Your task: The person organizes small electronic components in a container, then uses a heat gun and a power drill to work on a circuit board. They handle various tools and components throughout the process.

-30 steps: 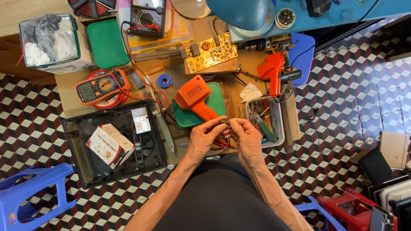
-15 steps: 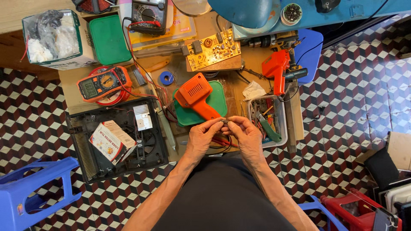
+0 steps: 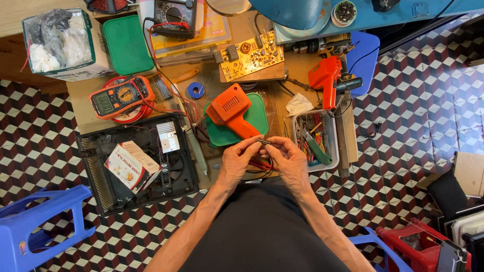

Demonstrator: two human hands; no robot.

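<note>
A small dark ridged cylindrical part (image 3: 264, 142) is pinched between the fingertips of the left hand (image 3: 241, 160) and the right hand (image 3: 288, 160), both hands being closed narrowly on it and held close together just above the lap. Red and black wires (image 3: 260, 166) are seen looped beneath the two hands.

Just beyond the left hand, an orange plastic pistol-shaped soldering gun (image 3: 231, 110) is laid on a green plastic lid (image 3: 258, 115), its grip pointing toward the held part. Beside the right hand, on its outer side, a clear plastic tray of small tools (image 3: 316, 139) is placed, with a green-handled tool inside it. Farther out beyond the right hand, a red-orange drill-like tool (image 3: 324, 80) is rested on the wooden counter (image 3: 282, 103). Beyond both hands, a yellow printed circuit board (image 3: 250, 55) is set on the counter. To the outer side of the left hand, an opened black appliance casing (image 3: 136, 161) is found, with a white and orange cardboard box (image 3: 132, 165) lying in it. Beyond that casing, an orange digital multimeter (image 3: 120, 95) is laid.
</note>
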